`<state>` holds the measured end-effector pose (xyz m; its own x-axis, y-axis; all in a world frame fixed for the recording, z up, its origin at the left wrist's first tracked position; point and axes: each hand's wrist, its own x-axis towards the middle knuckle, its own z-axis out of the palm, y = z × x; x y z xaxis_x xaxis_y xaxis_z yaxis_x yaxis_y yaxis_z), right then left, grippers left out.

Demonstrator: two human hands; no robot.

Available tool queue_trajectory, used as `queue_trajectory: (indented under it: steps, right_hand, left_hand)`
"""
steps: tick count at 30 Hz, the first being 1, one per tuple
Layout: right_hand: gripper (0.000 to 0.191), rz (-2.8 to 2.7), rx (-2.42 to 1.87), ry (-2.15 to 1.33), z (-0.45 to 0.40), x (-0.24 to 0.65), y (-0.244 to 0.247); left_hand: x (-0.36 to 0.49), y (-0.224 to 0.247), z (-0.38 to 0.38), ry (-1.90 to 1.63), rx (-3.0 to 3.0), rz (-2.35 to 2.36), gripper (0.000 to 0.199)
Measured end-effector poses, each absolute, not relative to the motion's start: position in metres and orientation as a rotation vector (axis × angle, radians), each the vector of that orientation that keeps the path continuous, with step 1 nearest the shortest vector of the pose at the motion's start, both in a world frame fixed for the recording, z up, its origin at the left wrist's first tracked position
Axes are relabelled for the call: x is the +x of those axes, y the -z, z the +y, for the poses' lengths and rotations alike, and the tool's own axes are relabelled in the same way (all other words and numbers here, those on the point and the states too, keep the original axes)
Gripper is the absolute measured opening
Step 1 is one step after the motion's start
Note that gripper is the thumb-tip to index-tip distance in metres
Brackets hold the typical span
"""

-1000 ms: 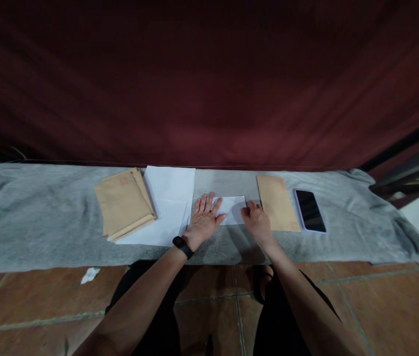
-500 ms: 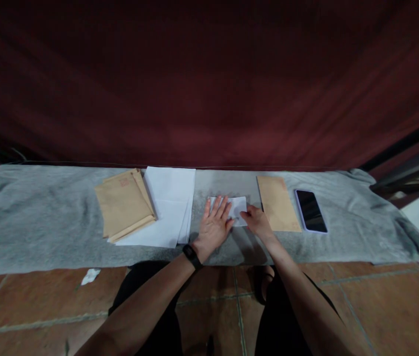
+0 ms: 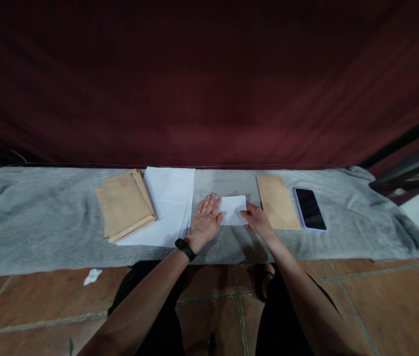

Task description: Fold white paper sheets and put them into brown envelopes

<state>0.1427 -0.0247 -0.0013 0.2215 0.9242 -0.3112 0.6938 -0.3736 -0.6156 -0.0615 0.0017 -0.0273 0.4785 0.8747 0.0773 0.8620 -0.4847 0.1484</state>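
Laying the left hand [image 3: 205, 223] palm-down over the left end of the small white paper [image 3: 232, 210], with grip apart and thumb held away from the fingers! Across now to the right hand [image 3: 256, 218], curled in at the paper's right edge, with thumb on top; impossible to make out that grip as clamped or merely resting. Spotting the paper flat between both hands, on the grey cloth-covered worktop [image 3: 53, 212]. Looking left: white sheets [image 3: 174, 185] just beside the left hand, tucked partly beneath a stack of brown envelopes [image 3: 125, 205]. Swinging right: a single brown envelope [image 3: 279, 201] just beside the right hand, and then, near it, a smartphone [image 3: 310, 209] with a lilac edge and dark screen
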Motion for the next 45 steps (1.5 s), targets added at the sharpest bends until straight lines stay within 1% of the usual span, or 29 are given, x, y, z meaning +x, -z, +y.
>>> queue_trajectory:
  steps: [2,5,9,12,14,16,19,20,21,23,27,29,31,35,37,40,43,45]
  right_hand:
    - [0.02,-1.474,-2.139,-0.947,-0.025,0.144,0.004]
    - [0.02,-1.421,-2.096,-0.956,-0.025,0.149,0.009]
    - [0.017,-1.377,-1.965,-0.896,-0.023,0.158,0.011]
    - [0.025,-1.376,-1.734,-0.756,-0.023,0.16,0.009]
    - [0.03,-1.379,-1.618,-0.701,-0.025,0.157,0.006]
    - [0.029,-1.387,-1.571,-0.703,-0.026,0.154,0.002]
    - [0.02,-1.401,-1.517,-0.669,-0.027,0.15,-0.004]
    - [0.018,-1.415,-1.498,-0.641,-0.028,0.151,-0.006]
    - [0.016,-1.44,-1.484,-0.606,-0.028,0.152,-0.007]
    - [0.021,-1.544,-1.487,-0.508,-0.029,0.155,-0.008]
    - [0.051,-1.944,-1.603,-0.273,-0.034,0.162,-0.006]
    - [0.065,-2.158,-1.635,-0.243,-0.036,0.164,-0.003]
    - [0.071,-2.29,-1.633,-0.271,-0.04,0.165,0.002]
    - [0.074,-2.301,-1.584,-0.388,-0.046,0.171,0.011]
    - [0.073,-2.267,-1.571,-0.45,-0.047,0.175,0.011]
    - [0.062,-2.154,-1.647,-0.479,-0.045,0.175,0.007]
    - [0.048,-1.993,-1.712,-0.434,-0.041,0.159,0.006]
    - [0.048,-2.036,-1.656,-0.429,-0.04,0.141,0.011]
  left_hand:
    - [-0.067,0.027,0.004,-0.252,2.583,1.606,0.058]
    - [-0.075,0.025,0.011,-0.43,2.459,1.617,0.057]
    - [-0.08,0.019,0.029,-0.807,2.009,1.365,0.061]
    - [-0.078,0.012,0.039,-1.015,1.541,1.133,0.065]
    - [-0.078,0.005,0.042,-1.036,1.375,1.03,0.054]
    - [-0.078,-0.002,0.041,-1.053,1.387,1.045,0.035]
    - [-0.082,-0.013,0.037,-1.188,1.666,1.145,0.015]
    - [-0.084,-0.015,0.034,-1.221,1.797,1.135,0.012]
    - [-0.085,-0.017,0.032,-1.223,1.93,1.098,0.013]
    - [-0.088,-0.018,0.028,-1.144,2.165,1.003,0.021]
    - [-0.093,-0.012,0.02,-0.877,2.463,0.914,0.028]
    - [-0.095,-0.009,0.017,-0.73,2.558,0.926,0.031]
    - [-0.096,-0.007,0.012,-0.576,2.635,0.945,0.031]
    - [-0.098,-0.004,0.005,-0.36,2.727,0.935,0.029]
    - [-0.1,-0.003,0.004,-0.339,2.736,0.933,0.034]
    - [-0.1,-0.001,0.004,-0.341,2.741,0.922,0.043]
    - [-0.097,0.0,0.003,-0.303,2.759,0.933,0.042]
    - [-0.094,0.003,0.0,-0.285,2.776,0.961,0.042]
